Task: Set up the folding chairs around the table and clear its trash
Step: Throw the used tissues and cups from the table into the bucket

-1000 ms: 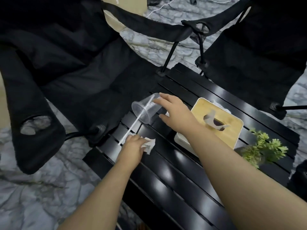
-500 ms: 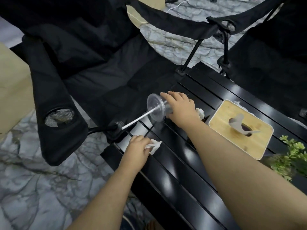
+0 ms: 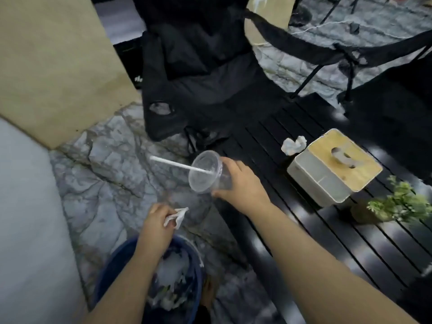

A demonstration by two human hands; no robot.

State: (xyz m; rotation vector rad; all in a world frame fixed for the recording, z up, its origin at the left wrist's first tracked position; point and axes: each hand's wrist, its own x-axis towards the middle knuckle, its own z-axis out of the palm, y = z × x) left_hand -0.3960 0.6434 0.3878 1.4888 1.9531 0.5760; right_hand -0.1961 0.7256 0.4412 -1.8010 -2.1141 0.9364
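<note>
Trash from the counter is on its way to the blue bin (image 3: 102, 274) at my feet, which is already partly filled with crumpled white waste. My left hand (image 3: 155, 222) hangs just above the bin's far rim, its fingers (image 3: 171, 219) pinched on a crumpled tissue (image 3: 178, 215) that pokes out past my knuckles. A little farther out, my right hand (image 3: 240, 183) is wrapped around a clear plastic cup (image 3: 205, 171), tipped on its side with its mouth toward the floor and a white straw (image 3: 173, 163) jutting out to the left; the cup is off the counter's edge, over the marble floor (image 3: 112, 164). I judge the clearing step to be in hand: both pieces are lifted but neither is dropped yet. The next move calls for bringing the cup back over the bin mouth and letting go with both hands, minding the straw so it does not slide out onto the floor. Beyond, one more crumpled tissue (image 3: 293, 146) lies on the black slatted counter (image 3: 268, 134), just beside the wood-topped tissue box (image 3: 334, 167), with a small green plant (image 3: 397, 204) to the right. At the far side, two black folding chairs (image 3: 201, 73) stand opened against the counter.
</note>
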